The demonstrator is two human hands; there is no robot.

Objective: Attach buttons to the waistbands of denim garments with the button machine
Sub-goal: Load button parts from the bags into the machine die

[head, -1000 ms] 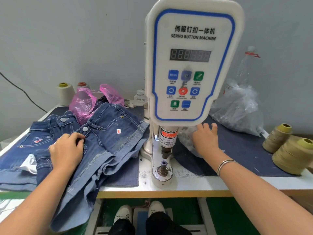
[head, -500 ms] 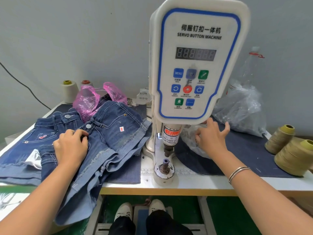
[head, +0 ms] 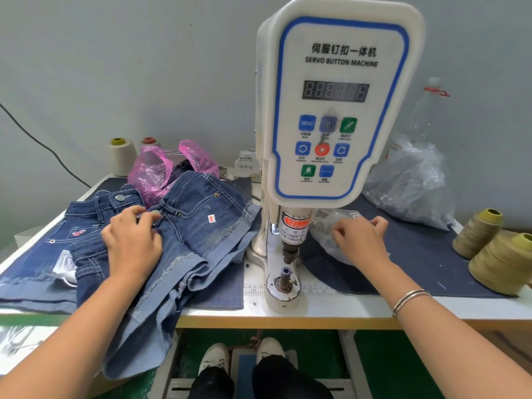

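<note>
The button machine (head: pixel 331 110) stands upright at mid tabletop (head: pixel 331 309); all places below are given from it.

Left of the machine: denim shorts (head: pixel 201 226) lie flat, waistband toward the wall, one leg hanging over the front edge. My left hand (head: pixel 132 243) rests on them, fingers curled at the waistband by a metal button (head: pixel 155 213); grip closed on the denim there. A second, darker pair of shorts (head: pixel 86 223) lies further left, partly under the first.

Right of the machine, just beside its column: my right hand (head: pixel 361 240) is on a clear plastic bag (head: pixel 325 228), fingers curled into the plastic; what the fingertips pinch cannot be told.

Far right: two thread cones (head: pixel 495 254).
</note>
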